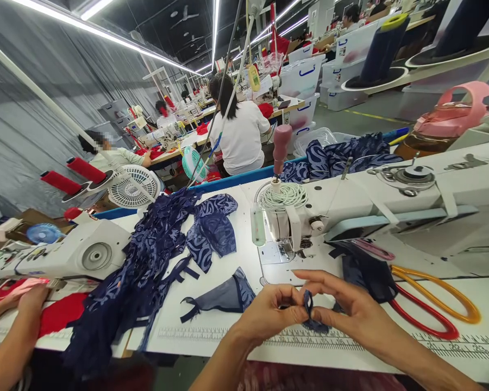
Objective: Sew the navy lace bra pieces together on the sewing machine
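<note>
Both hands meet over the front of the white sewing table. My left hand (271, 309) pinches one side of a small navy fabric piece (308, 304), which is folded into a loop. Its other side is between the thumb and fingers of my right hand (342, 304). Just behind my hands is the sewing machine's needle area (287, 247). A navy patterned fabric panel (224, 293) lies flat left of my left hand. Beyond my right hand rest a dark fabric piece (369, 277) and scissors with red and orange handles (427, 317).
A tangled heap of navy fabric (158, 233) spills over the table's left side, beside cut panels (214, 228). At far left a co-worker's hands (28, 301) handle red fabric (61, 315). A pink-lidded jug (444, 119) and thread cones (383, 49) stand behind the machine. A printed ruler (212, 335) runs along the front edge.
</note>
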`<move>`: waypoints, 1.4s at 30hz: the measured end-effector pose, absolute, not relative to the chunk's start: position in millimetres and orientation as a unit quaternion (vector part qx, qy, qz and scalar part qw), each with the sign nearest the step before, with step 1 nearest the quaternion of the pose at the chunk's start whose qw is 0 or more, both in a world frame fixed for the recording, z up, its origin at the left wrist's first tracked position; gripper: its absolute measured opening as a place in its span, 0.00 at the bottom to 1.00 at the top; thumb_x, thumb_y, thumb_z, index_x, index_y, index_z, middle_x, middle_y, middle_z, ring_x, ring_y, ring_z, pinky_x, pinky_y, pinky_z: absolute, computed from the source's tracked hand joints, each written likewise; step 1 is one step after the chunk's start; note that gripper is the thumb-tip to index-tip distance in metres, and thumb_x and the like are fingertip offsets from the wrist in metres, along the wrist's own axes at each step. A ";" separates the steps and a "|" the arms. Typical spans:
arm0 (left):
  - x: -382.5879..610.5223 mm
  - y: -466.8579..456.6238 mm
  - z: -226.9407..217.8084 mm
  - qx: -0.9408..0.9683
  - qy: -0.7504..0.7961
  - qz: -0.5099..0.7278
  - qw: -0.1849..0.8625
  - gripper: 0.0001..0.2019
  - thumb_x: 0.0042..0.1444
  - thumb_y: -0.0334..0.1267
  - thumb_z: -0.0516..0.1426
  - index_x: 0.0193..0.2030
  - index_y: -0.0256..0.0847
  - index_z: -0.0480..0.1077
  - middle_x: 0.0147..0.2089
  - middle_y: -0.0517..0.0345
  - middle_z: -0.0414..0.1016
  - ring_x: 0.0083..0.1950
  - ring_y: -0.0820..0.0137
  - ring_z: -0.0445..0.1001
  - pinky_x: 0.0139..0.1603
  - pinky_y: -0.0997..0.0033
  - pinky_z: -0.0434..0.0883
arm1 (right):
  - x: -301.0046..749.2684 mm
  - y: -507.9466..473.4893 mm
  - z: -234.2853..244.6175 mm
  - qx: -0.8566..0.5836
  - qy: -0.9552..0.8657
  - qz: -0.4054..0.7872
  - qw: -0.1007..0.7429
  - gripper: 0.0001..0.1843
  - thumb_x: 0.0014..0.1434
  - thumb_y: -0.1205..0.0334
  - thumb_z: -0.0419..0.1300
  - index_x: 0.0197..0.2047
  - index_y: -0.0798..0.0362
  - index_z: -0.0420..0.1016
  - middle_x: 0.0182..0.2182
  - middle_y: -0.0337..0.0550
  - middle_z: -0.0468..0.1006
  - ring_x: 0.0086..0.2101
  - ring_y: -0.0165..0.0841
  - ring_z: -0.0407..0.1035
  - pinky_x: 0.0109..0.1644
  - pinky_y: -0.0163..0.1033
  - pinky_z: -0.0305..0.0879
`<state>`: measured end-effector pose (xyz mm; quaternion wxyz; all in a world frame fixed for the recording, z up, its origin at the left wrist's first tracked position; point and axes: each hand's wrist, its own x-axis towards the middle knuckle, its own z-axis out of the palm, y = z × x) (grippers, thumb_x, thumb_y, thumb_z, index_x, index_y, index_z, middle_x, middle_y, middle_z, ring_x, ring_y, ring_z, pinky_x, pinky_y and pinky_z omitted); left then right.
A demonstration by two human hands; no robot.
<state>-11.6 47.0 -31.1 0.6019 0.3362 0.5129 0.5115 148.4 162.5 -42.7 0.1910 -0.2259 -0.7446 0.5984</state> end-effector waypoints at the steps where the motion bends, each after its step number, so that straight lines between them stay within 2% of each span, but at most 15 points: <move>1: -11.9 46.5 -30.5 0.331 0.518 0.517 0.596 0.27 0.40 0.56 0.74 0.31 0.37 0.69 0.31 0.60 0.67 0.33 0.74 0.63 0.38 0.72 0.60 | 148.5 162.4 -43.3 -0.220 -0.749 0.596 0.189 0.30 0.54 0.41 0.67 0.57 0.43 0.76 0.39 0.44 0.81 0.44 0.44 0.75 0.59 0.54 0.67; 3: -10.1 42.8 -29.3 0.341 0.556 0.540 0.533 0.24 0.42 0.52 0.74 0.35 0.39 0.70 0.37 0.57 0.72 0.39 0.69 0.68 0.44 0.69 0.64 | 147.6 160.5 -44.8 -0.220 -0.756 0.582 0.203 0.26 0.54 0.43 0.67 0.54 0.43 0.77 0.36 0.41 0.79 0.41 0.41 0.75 0.56 0.51 0.69; 4: -7.9 39.6 -29.3 0.359 0.584 0.551 0.476 0.21 0.46 0.51 0.72 0.37 0.40 0.72 0.39 0.56 0.73 0.42 0.67 0.70 0.47 0.68 0.65 | 146.4 158.9 -45.5 -0.228 -0.758 0.572 0.216 0.24 0.54 0.44 0.66 0.52 0.43 0.78 0.34 0.40 0.78 0.40 0.40 0.75 0.54 0.50 0.70; 6: -0.9 31.0 -32.0 0.408 0.634 0.561 0.343 0.12 0.59 0.47 0.64 0.38 0.41 0.73 0.41 0.55 0.74 0.46 0.65 0.71 0.51 0.65 0.66 | 142.2 154.9 -46.9 -0.258 -0.751 0.554 0.250 0.22 0.54 0.45 0.65 0.50 0.44 0.78 0.31 0.39 0.76 0.38 0.39 0.74 0.49 0.46 0.71; 8: 7.8 22.5 -38.6 0.451 0.658 0.554 0.239 0.08 0.67 0.42 0.56 0.40 0.42 0.74 0.41 0.53 0.75 0.47 0.64 0.72 0.52 0.63 0.67 | 136.0 150.7 -48.7 -0.290 -0.734 0.545 0.283 0.21 0.54 0.46 0.65 0.48 0.46 0.77 0.30 0.38 0.74 0.36 0.38 0.73 0.45 0.44 0.71; 12: 18.7 16.1 -54.4 0.433 0.691 0.560 0.148 0.03 0.62 0.37 0.60 0.43 0.44 0.73 0.47 0.53 0.77 0.53 0.60 0.73 0.57 0.61 0.68 | 123.2 144.2 -50.7 -0.300 -0.675 0.607 0.293 0.22 0.53 0.45 0.67 0.46 0.47 0.75 0.27 0.36 0.71 0.30 0.34 0.69 0.39 0.41 0.70; 14: 17.5 17.9 -57.5 0.400 0.697 0.573 0.164 0.03 0.62 0.38 0.61 0.39 0.43 0.72 0.45 0.53 0.77 0.52 0.61 0.74 0.56 0.62 0.69 | 119.6 141.4 -48.1 -0.302 -0.638 0.655 0.268 0.23 0.51 0.43 0.68 0.45 0.47 0.76 0.27 0.36 0.71 0.30 0.33 0.68 0.37 0.40 0.69; 18: 9.2 20.8 -54.9 0.375 0.657 0.607 0.242 0.10 0.64 0.45 0.60 0.36 0.41 0.71 0.39 0.54 0.75 0.46 0.63 0.73 0.52 0.64 0.68 | 118.4 135.7 -35.7 -0.309 -0.590 0.716 0.210 0.24 0.49 0.40 0.70 0.40 0.48 0.78 0.29 0.38 0.72 0.32 0.34 0.68 0.37 0.39 0.68; 22: 8.4 20.6 -54.3 0.337 0.638 0.634 0.279 0.14 0.63 0.50 0.60 0.35 0.40 0.70 0.37 0.56 0.71 0.42 0.65 0.69 0.48 0.67 0.66 | 118.2 133.4 -27.3 -0.295 -0.609 0.712 0.188 0.26 0.49 0.35 0.68 0.42 0.47 0.80 0.32 0.39 0.72 0.35 0.36 0.67 0.40 0.41 0.67; 27: 13.1 22.3 -57.0 0.320 0.651 0.630 0.277 0.17 0.64 0.51 0.59 0.32 0.40 0.67 0.34 0.59 0.67 0.39 0.68 0.64 0.44 0.69 0.62 | 115.9 139.2 -28.3 -0.264 -0.661 0.685 0.156 0.24 0.56 0.34 0.62 0.35 0.48 0.80 0.32 0.41 0.75 0.37 0.38 0.68 0.43 0.41 0.66; 33: 11.6 21.6 -56.0 0.324 0.649 0.619 0.300 0.20 0.63 0.55 0.59 0.32 0.40 0.67 0.33 0.59 0.67 0.38 0.69 0.64 0.43 0.70 0.62 | 117.5 143.0 -34.1 -0.261 -0.663 0.680 0.172 0.23 0.56 0.36 0.63 0.33 0.49 0.80 0.31 0.40 0.75 0.36 0.36 0.66 0.41 0.39 0.63; 38: 10.7 23.3 -57.0 0.321 0.648 0.612 0.319 0.19 0.61 0.56 0.61 0.37 0.38 0.71 0.37 0.56 0.73 0.42 0.66 0.68 0.47 0.68 0.64 | 117.9 139.7 -35.6 -0.273 -0.648 0.684 0.192 0.23 0.55 0.37 0.65 0.28 0.50 0.77 0.29 0.40 0.74 0.35 0.35 0.66 0.40 0.39 0.63; 42: 8.5 24.3 -61.6 0.341 0.656 0.593 0.320 0.21 0.63 0.56 0.58 0.33 0.38 0.68 0.33 0.58 0.69 0.38 0.69 0.65 0.43 0.69 0.64 | 115.8 136.8 -29.2 -0.291 -0.628 0.693 0.202 0.22 0.54 0.37 0.65 0.30 0.49 0.80 0.31 0.41 0.75 0.36 0.37 0.68 0.42 0.39 0.66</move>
